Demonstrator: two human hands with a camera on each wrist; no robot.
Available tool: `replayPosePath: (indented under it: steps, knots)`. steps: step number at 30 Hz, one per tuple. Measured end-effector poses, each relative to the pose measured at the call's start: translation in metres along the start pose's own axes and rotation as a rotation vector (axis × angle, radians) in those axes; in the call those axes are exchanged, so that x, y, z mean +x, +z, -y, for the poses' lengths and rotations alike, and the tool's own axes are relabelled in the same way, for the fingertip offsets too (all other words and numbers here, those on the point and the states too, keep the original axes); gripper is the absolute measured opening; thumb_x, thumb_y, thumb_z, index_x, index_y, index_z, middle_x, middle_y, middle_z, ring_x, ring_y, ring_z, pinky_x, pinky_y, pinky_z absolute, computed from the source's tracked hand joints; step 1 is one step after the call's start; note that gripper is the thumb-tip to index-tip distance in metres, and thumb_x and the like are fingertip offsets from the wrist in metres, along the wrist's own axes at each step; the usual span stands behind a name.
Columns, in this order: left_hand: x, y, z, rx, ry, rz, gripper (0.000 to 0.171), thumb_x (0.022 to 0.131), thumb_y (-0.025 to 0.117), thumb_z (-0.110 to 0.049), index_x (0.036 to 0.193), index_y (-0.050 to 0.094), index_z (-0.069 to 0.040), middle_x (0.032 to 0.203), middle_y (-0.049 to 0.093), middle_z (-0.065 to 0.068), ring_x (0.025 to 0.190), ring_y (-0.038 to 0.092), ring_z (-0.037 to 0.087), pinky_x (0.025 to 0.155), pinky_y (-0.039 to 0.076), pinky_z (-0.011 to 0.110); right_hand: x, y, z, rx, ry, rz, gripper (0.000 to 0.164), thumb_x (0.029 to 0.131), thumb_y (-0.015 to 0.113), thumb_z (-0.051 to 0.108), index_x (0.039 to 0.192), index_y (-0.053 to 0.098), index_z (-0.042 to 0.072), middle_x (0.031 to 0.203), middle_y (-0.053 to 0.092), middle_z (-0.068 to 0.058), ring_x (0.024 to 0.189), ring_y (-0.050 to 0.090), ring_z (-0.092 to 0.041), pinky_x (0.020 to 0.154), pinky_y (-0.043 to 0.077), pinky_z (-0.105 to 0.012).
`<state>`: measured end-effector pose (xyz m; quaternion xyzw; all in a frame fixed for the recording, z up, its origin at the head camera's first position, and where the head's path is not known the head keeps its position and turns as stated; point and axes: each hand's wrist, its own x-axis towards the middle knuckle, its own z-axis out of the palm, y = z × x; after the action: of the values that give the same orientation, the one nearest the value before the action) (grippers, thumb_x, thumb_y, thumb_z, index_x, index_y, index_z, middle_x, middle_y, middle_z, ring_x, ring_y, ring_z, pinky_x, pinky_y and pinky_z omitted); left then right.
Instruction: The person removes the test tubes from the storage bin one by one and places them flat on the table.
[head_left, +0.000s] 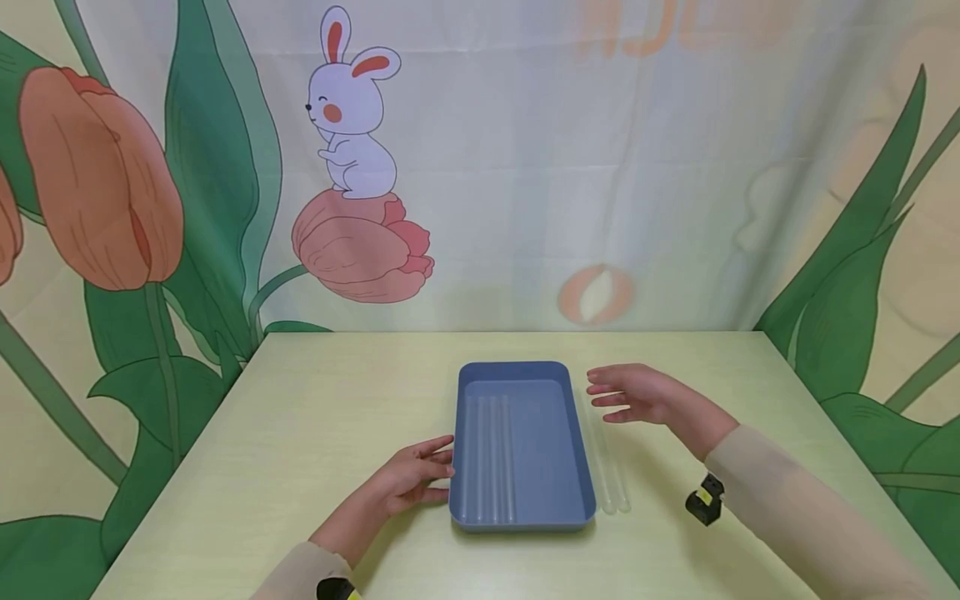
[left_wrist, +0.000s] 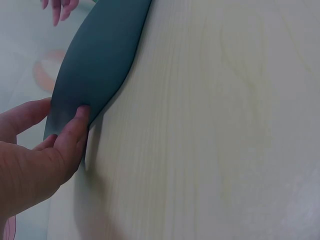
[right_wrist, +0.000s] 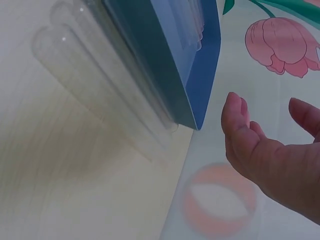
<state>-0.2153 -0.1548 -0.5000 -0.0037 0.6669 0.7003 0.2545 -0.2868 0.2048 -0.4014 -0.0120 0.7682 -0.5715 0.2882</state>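
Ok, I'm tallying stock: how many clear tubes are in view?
6 visible: four clear tubes in the left half of the tray, two beside its right wall on the table; more may be hidden.

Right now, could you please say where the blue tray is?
In the head view, the blue tray sits between the left fingers and, on its right, two clear tubes.

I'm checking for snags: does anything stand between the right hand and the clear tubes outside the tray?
Nothing visible: the right hand has open space to the clear tubes; the tray sits left of them, not between.
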Motion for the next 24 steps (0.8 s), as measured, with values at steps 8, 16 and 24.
replayPosePath:
  steps: [8,16,24]
  knots:
    - [0.0,-0.001,0.0,0.003,0.005,0.002,0.07,0.099,0.055,0.004,0.161,0.022,0.003,0.164,0.026,0.031,0.129,0.059,0.025,0.098,0.058,0.044,0.009,0.017,0.008,0.005,-0.002,0.065,0.063,0.108,0.046,0.021,0.16,0.022,-0.004,0.164,0.031,-0.029,0.148,0.039,-0.042,0.105,0.053,-0.038]
    - [0.001,-0.001,0.0,0.003,0.005,-0.004,0.07,0.098,0.055,0.004,0.161,0.024,0.003,0.164,0.028,0.031,0.13,0.059,0.026,0.098,0.057,0.044,0.021,0.031,0.01,0.027,0.002,0.085,0.062,0.108,0.045,0.019,0.16,0.022,-0.005,0.165,0.029,-0.029,0.148,0.039,-0.042,0.114,0.047,-0.047]
    - [0.001,-0.001,0.0,0.014,0.003,-0.002,0.07,0.099,0.055,0.003,0.161,0.023,0.003,0.164,0.027,0.031,0.134,0.056,0.029,0.101,0.056,0.046,0.033,0.046,0.008,0.051,0.06,0.109,0.061,0.107,0.045,0.021,0.159,0.025,-0.004,0.165,0.031,-0.027,0.149,0.04,-0.039,0.11,0.05,-0.043]
